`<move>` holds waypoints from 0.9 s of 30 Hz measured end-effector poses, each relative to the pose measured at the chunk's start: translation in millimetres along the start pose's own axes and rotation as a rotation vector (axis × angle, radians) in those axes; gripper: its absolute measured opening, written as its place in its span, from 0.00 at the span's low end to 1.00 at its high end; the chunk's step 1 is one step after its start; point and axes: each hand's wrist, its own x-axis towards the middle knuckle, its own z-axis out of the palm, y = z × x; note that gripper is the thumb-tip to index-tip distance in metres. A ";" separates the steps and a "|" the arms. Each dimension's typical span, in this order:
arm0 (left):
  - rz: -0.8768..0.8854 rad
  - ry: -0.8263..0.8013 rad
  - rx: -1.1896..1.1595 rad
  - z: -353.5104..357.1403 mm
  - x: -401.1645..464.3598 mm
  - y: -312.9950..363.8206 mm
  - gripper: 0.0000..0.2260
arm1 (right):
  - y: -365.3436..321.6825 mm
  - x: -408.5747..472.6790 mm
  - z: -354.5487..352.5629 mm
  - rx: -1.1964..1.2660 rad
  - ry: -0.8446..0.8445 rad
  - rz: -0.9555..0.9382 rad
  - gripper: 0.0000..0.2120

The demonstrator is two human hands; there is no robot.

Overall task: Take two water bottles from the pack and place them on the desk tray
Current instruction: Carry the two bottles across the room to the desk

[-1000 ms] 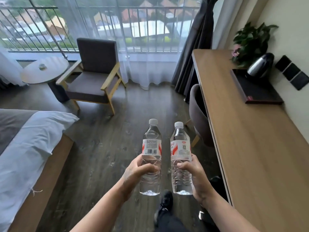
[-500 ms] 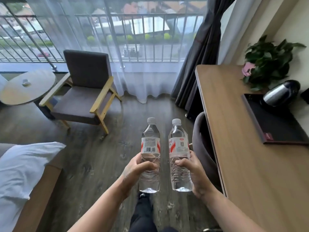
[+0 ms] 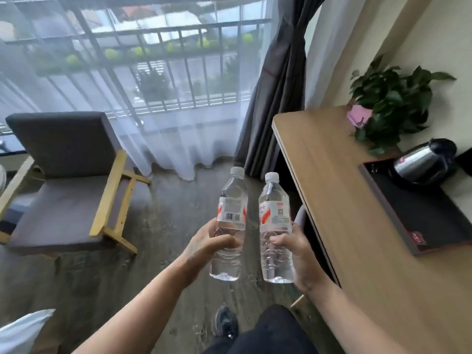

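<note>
I hold two clear water bottles upright over the floor, side by side. My left hand (image 3: 204, 247) grips the left bottle (image 3: 231, 205) around its lower half; its barcode label faces me. My right hand (image 3: 297, 251) grips the right bottle (image 3: 274, 208), which has a white cap and a red-and-white label. The dark desk tray (image 3: 419, 215) lies on the wooden desk (image 3: 344, 200) to the right of the bottles, about an arm's reach away. The pack is not in view.
A steel kettle (image 3: 424, 162) stands on the tray's far end, with a potted plant (image 3: 390, 103) behind it. A grey chair back (image 3: 301, 215) pokes out under the desk edge. An armchair (image 3: 71, 180) stands at left, before curtains and a balcony railing.
I have walked forward along the desk with both bottles. The tray and kettle are now closer on the right, the armchair nearer on the left, and the bed has nearly left view.
</note>
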 end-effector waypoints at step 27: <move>-0.015 -0.656 0.329 218.5 358.5 170.9 0.24 | -153.9 156.2 -225.2 0.159 0.653 -0.210 0.29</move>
